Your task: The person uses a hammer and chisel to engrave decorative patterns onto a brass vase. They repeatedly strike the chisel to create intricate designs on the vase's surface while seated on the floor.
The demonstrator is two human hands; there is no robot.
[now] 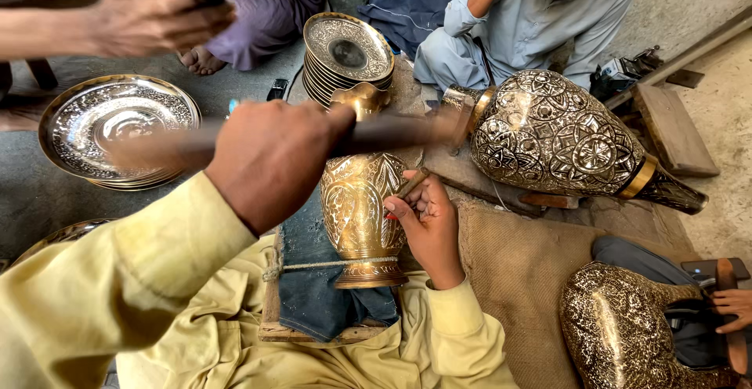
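— Material and shape at centre?
— Engraved brass vase, bulbous, leaf-patterned, flared foot toward six o'clock, lying on folded blue denim and tied down by a thin cord over a wooden board.
— Hands?
— Left hand at nine o'clock of the vase, raised, fist closed tight round a blurred hammer handle running toward three o'clock. Right hand at three o'clock, resting against the vase wall, fingers pinched shut on a short chisel, tip on the metal. Yellow sleeves on both.
— Around?
— Coarse burlap at four o'clock. Larger floral-cut brass vase on its side at two o'clock. Stacked embossed plates at twelve, wide shiny trays at ten, another chased brass vessel at five.
— Setting?
— Grey floor, rough wall, other seated people close by; another person's hand at eleven o'clock, gripping something dark.
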